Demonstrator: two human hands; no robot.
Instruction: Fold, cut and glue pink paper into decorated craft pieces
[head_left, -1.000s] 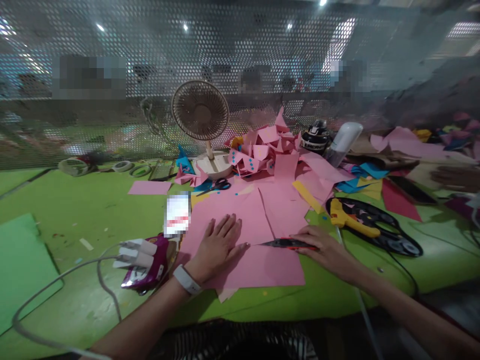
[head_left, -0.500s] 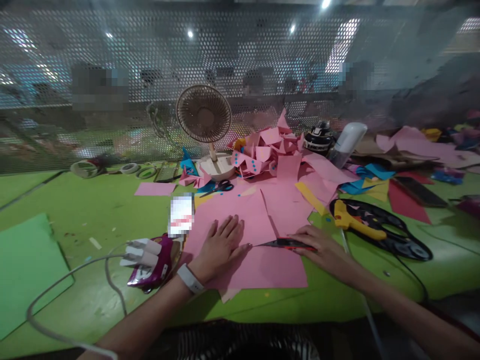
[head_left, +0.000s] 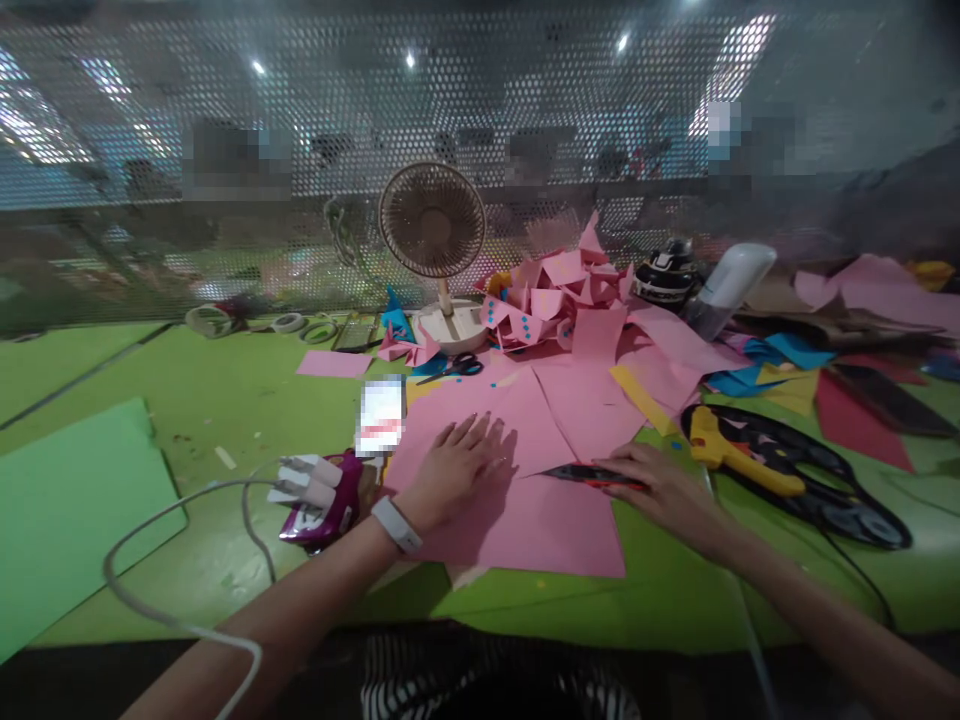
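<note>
My left hand (head_left: 457, 465) lies flat with its fingers stretched out on a large sheet of pink paper (head_left: 555, 535), a pale band around its wrist. To the right, my right hand (head_left: 660, 490) grips black scissors (head_left: 592, 475) with red-orange on the handles. Their pointed end lies over the pink sheet and faces my left hand, a short distance from it. My fingers partly cover the handles. More pink paper (head_left: 600, 405) lies beyond, with a dark slit or edge running through it.
Behind stand a fan (head_left: 433, 220) and a heap of folded pink paper pieces (head_left: 555, 295). A second pair of scissors (head_left: 457, 368) lies before the fan. Left are a phone (head_left: 381, 415), a plug (head_left: 307, 480) with cable and green paper (head_left: 82, 510). A yellow-handled tool (head_left: 742, 455) lies right.
The view has turned slightly left, so things sit farther right. My left hand has slid a little away from the scissors' tip, its thumb drawn in towards the fingers. My right hand keeps its hold.
</note>
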